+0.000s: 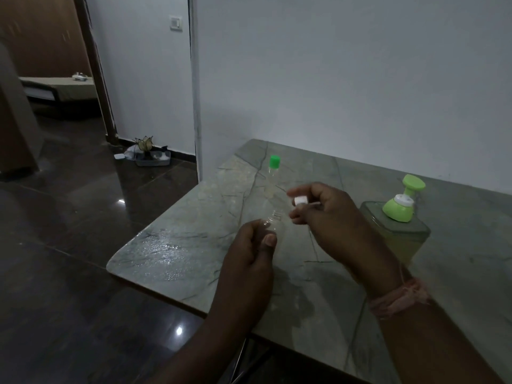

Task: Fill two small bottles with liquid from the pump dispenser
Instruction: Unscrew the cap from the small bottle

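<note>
My left hand point(253, 245) grips a small clear bottle point(274, 217) whose threaded neck sticks up uncapped above my fingers. Just to its right, my right hand point(324, 209) pinches a small white cap point(301, 200) off the neck. A second clear small bottle with a green cap point(273, 169) stands upright on the table behind my hands. The pump dispenser point(399, 217), a clear square container of yellowish liquid with a light green pump head, stands to the right of my right hand.
The grey-green stone table point(177, 245) has its left edge and a rounded corner near the dark tiled floor. A white wall runs behind it. A doorway and small floor items lie far left.
</note>
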